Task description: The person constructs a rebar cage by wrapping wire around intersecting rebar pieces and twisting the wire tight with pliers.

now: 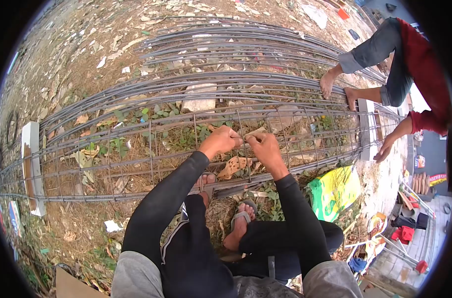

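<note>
A long cage of steel reinforcing bars [87, 198] with thin cross-ties runs left to right before me. My left hand [220, 142] is over its middle, thumb and fingertips pinched together beside a cross-tie. Close on its right, my right hand [268, 153] is closed in a pinch too, the fingertips of both hands almost meeting at that tie. Whatever sits between the fingers is too small to make out. A dry brown leaf [234, 167] lies just below the hands.
White supports [31, 133] [368, 116] stand under both cage ends. Loose bars [236, 35] lie beyond. At right, a co-worker in jeans [377, 47] has bare feet on the bars and a hand [384, 148] by the support. A green-yellow sack [337, 191] lies nearer me.
</note>
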A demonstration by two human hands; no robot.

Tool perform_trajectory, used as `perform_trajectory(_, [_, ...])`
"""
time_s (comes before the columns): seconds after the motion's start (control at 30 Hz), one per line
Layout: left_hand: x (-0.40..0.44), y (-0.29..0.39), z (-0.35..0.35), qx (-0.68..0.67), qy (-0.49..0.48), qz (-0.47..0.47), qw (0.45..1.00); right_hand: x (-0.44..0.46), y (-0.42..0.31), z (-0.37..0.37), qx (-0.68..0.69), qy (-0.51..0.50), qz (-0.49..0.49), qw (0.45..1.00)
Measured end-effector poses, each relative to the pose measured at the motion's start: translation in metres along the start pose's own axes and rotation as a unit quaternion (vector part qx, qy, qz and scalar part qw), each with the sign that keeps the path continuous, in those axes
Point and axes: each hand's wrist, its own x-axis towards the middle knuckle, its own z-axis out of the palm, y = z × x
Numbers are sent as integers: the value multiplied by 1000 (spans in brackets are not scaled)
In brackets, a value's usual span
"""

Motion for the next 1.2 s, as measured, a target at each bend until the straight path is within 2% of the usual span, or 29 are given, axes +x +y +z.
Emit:
perform_trajectory(0.1, [1,1,0,18,-6,-14,1000,0,-9,-3,-11,-14,47,999])
perform_trajectory(0.2, [3,-6,2,5,-4,0,1000,-6,16,17,150,9,47,987])
perform_trajectory(0.3, [7,-12,5,-30,-12,3,999,-25,17,27,309,25,142,940])
perform_trajectory(0.33, [8,-13,5,-42,-20,-3,999,-32,15,26,395,-1,198,897])
perform_trajectory(0.43, [16,-22,7,-89,-40,-6,995,-40,13,26,431,-13,241,870])
perform_trajectory(0.47, [18,-24,7,-113,-48,-15,992,-35,16,22,440,-45,262,858])
perform_trajectory(0.57, [20,-25,3,-148,-85,-46,984,-23,23,4,387,-144,305,858])
perform_trajectory(0.7, [8,-11,-5,-185,-105,-55,976,-15,24,-8,231,-153,246,929])
perform_trajectory(0.77, [2,1,-10,-173,-100,-69,977,-7,29,-1,87,-96,106,986])
perform_trajectory(0.8, [1,6,-11,-166,-98,-76,978,-5,31,2,14,-65,33,997])
perform_trajectory(0.9, [11,-4,4,-106,-40,-43,993,-13,10,6,-163,6,-52,985])
perform_trajectory(1.1, [15,-9,8,-71,-29,-30,997,-14,-9,-15,-231,-77,-73,967])
perform_trajectory(1.2, [14,-5,7,-33,-24,-30,999,-9,-8,-15,-320,-83,-122,936])
